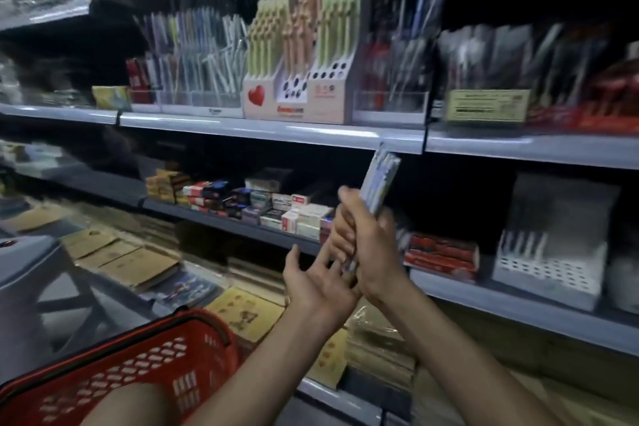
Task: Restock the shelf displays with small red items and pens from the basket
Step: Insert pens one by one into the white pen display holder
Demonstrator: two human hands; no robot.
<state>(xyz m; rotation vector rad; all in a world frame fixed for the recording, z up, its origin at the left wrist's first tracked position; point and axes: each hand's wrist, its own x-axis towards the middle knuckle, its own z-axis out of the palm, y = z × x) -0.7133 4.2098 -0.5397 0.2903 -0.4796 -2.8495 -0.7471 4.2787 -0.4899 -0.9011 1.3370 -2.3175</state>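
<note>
Currently right hand (364, 239) grips pen bundle (380, 180); left hand (316, 282) splayed open just beneath

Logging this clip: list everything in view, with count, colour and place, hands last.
bundle of blue-and-white pens: one bundle, upright, gripped in front of the shelves
red plastic mesh basket: one, bottom left
tiered white cardboard pen display with a red heart: one, upper shelf, centre
clear plastic pen holders: several, count blurred, upper shelf, left of the display
small cardboard boxes: many, mixed colours, middle shelf
flat red packs: a small stack, middle shelf, right
white perforated stand: one, middle shelf, far right
brown paper-covered pads: several, lowest shelf
left hand: open, palm up, just below the bundle
right hand: grips the bundle's lower end
</note>
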